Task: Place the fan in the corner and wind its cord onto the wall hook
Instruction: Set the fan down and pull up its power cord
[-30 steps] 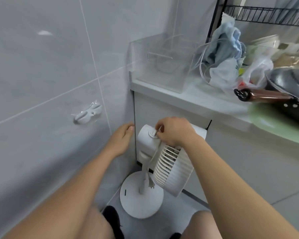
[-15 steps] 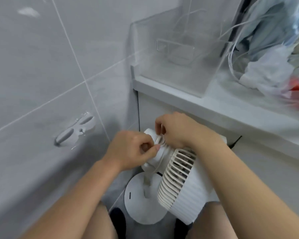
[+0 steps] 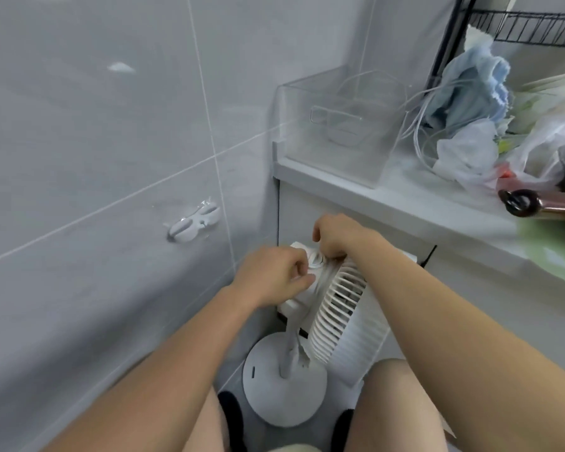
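A white fan stands on its round base on the floor, in the corner between the tiled wall and a cabinet. Its grille tilts toward me. A white cord is bunched at the back of the fan's head, and a strand hangs down along the stem. My left hand has its fingers curled and pinches the cord at the back of the head. My right hand grips the cord on top of the head, right beside it. A clear wall hook sits bare on the left wall, apart from both hands.
A white counter overhangs the fan and carries a clear plastic bin, plastic bags with cloths and a pan handle. My knees and dark shoes flank the fan's base.
My left hand left the wall and came to the back of the fan's head, where it now pinches the cord next to my right hand. The fan has stayed in place.
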Demonstrator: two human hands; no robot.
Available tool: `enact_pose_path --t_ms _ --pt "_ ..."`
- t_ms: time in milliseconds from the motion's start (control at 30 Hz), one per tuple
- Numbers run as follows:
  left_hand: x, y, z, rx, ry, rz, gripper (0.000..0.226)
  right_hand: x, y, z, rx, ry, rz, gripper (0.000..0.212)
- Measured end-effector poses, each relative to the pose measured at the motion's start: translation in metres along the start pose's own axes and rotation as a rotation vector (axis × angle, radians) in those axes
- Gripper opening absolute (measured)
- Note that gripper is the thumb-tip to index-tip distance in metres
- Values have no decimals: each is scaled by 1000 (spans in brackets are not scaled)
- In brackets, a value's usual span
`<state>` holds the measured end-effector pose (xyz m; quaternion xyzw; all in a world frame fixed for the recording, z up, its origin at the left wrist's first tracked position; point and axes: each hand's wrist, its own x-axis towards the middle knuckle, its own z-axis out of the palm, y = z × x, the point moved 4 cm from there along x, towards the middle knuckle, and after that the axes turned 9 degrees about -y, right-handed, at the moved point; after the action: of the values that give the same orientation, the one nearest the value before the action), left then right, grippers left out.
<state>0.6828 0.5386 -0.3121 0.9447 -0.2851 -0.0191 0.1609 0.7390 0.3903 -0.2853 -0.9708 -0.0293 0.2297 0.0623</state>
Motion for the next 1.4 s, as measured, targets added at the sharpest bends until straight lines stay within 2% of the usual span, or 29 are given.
enact_pose_path --t_ms 100,200,267,433,500,600,767,833,867,1000,1067,1133,1233,1300,1400 --pt "-13 6 -10 7 75 88 19 4 10 12 100 -162 32 37" --pt "-12 1 -30 -21 120 77 26 8 16 24 208 -269 13 29" --pt "-9 -3 -39 -55 79 12 33 7 15 20 282 -208 -21 30" --pt "-8 -3 -41 -360 -5 -159 33 1 7 -16 802 273 -179 24" --pt "-5 -6 -42 -553 -27 -262 41 -12 -3 -27 1000 366 -298 25" --pt "4 -10 -48 -1003 -39 -370 65 -38 -29 -50 1099 409 -508 33" --pt "18 -16 -48 -1319 -77 -421 99 -76 -60 -75 1127 390 -741 42" --pt "20 -13 -52 -1476 -56 -380 101 -95 -68 -81 1120 342 -813 44" --pt "21 -13 -57 -1525 -10 -359 94 -102 -70 -81 1105 310 -844 44" --pt "23 -21 -92 -1451 225 -306 33 -113 -65 -71 1068 208 -872 37" --pt "26 -25 -109 -1402 260 -325 16 -109 -56 -67 1088 192 -828 30" --pt "23 -22 -129 -1350 259 -333 12 -97 -42 -63 1118 231 -726 23" --pt "6 -8 -155 -1192 228 -284 12 -75 -18 -60 1006 441 -488 31" --pt "-8 -2 -163 -1054 214 -246 19 -64 -10 -57 867 525 -380 44" --pt "-24 7 -174 -1007 249 -183 23 -52 -14 -47 743 533 -291 74"
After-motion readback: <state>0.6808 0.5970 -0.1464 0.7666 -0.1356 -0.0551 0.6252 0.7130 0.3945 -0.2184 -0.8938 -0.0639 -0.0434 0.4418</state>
